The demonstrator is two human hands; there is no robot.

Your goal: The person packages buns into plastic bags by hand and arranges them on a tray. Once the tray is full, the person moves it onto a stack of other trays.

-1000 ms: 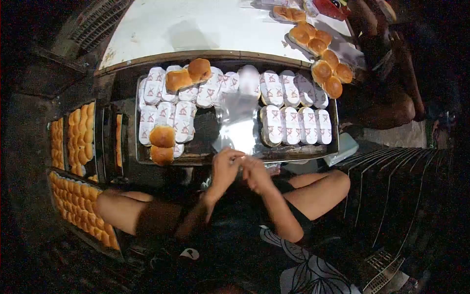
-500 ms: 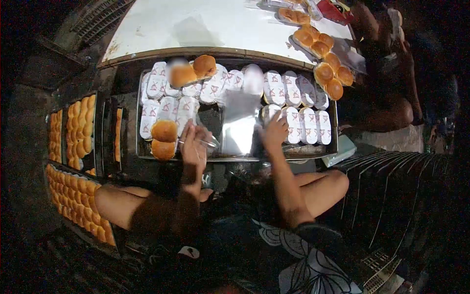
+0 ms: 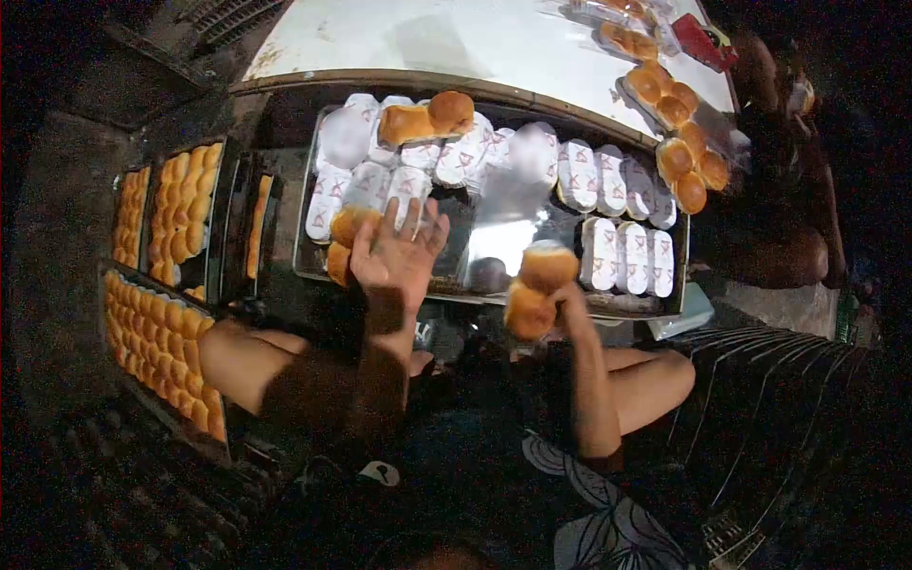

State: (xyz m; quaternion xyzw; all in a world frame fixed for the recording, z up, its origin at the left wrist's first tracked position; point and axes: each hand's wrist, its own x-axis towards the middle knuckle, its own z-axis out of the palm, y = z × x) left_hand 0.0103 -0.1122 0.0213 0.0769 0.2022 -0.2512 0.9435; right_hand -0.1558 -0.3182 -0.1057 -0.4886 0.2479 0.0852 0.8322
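My right hand [image 3: 570, 306] grips a joined pair of buns [image 3: 540, 285] at its right side, over the front edge of the dark tray [image 3: 617, 306]. My left hand [image 3: 401, 256] is raised with fingers spread, holding nothing, beside another bun pair [image 3: 351, 228] that it partly hides. White printed packets [image 3: 599, 255] stand in rows in the tray. A shiny plastic sheet [image 3: 494, 237] lies in the tray's middle, between my hands. More buns [image 3: 427, 119] rest on the packets at the back left.
Trays of buns [image 3: 161, 332] stand at the left. Beyond the tray is a white tabletop [image 3: 361, 38], with bagged buns [image 3: 665, 95] and a red item [image 3: 703, 43] at its right. Another person's knee [image 3: 788, 256] is at the right, near a pale box [image 3: 684, 312].
My right hand has moved down and toward me, now with a bun pair from the right-hand packets' end. My left hand has opened wide. The whole view has shifted.
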